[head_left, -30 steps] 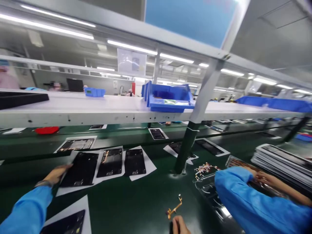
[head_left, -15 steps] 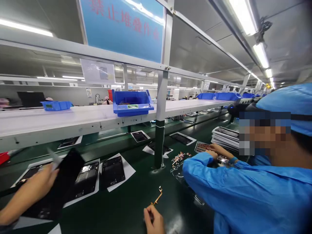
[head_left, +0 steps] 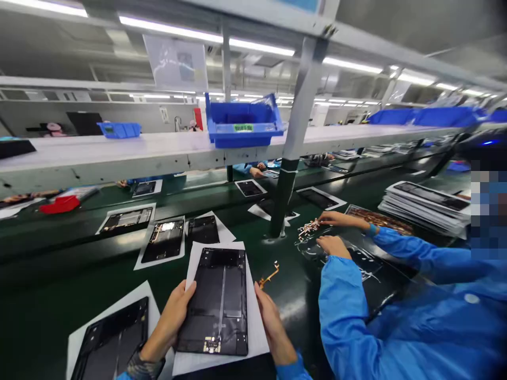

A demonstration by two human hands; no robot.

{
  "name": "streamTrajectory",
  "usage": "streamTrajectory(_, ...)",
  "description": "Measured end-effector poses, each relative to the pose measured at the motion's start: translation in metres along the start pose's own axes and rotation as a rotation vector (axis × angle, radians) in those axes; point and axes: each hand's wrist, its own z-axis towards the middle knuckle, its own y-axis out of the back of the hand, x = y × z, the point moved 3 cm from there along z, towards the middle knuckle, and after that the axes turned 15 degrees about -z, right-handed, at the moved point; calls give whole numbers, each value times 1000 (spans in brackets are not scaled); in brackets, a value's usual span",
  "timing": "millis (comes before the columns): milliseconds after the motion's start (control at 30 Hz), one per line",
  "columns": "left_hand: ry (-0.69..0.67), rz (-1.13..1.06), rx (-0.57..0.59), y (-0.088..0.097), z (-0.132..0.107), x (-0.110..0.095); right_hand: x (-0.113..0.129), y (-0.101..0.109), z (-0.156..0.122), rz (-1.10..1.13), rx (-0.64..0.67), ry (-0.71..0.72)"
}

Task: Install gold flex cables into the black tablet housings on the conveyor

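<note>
In front of me a black tablet housing [head_left: 216,311] lies face up on a white paper sheet [head_left: 257,338]. A small gold-coloured circuit board shows at its near end. My left hand [head_left: 172,314] grips the left edge of the housing and sheet, thumb on top. My right hand [head_left: 275,327] closes on the sheet's right edge, some of its fingers hidden. Just beyond the right fingertips lies an orange flex cable [head_left: 269,277] on the dark green bench. Another tablet housing [head_left: 113,340] rests on paper at the lower left, partly behind my left forearm.
More housings on paper, such as this one [head_left: 164,240], lie beyond my hands. A post [head_left: 283,195] rises from the bench to a shelf with a blue bin [head_left: 245,126]. At right, a co-worker's blue sleeve [head_left: 348,301] reaches toward a pile of flex cables [head_left: 309,229].
My left hand has brought the tablet housing from the left to in front of me. My right hand has moved onto the paper's edge. The view has turned downward and left.
</note>
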Motion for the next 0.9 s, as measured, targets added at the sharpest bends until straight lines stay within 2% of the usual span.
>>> streamTrajectory(100,20,56,-96,29,-15,43,-17,18,-6,-211,-47,-6)
streamTrajectory(200,39,138,-47,44,-28,63,-21,38,-2,-618,-206,57)
streamTrajectory(267,6,249,-11,52,-35,64,-20,42,7,-808,-254,99)
streamTrajectory(300,-44,346,-28,57,-38,61,-19,42,13,-874,-258,122)
streamTrajectory(400,-305,696,-127,66,-49,46,-18,33,31,-1008,-247,173)
streamTrajectory(467,-471,847,-87,63,-58,39,-19,27,41,-1041,-233,190)
streamTrajectory(533,-548,917,43,54,-68,37,-18,23,48,-1063,-210,210)
streamTrajectory(633,-537,962,210,39,-78,36,-8,25,52,-1196,-223,253)
streamTrajectory(700,-517,952,249,29,-81,29,10,30,47,-1240,-264,308)
streamTrajectory(767,-508,903,260,18,-80,18,36,35,38,-1122,-253,360)
streamTrajectory(833,-498,821,263,5,-76,8,63,33,28,-882,-127,338)
streamTrajectory(900,-466,727,256,-9,-68,4,88,20,21,-634,48,260)
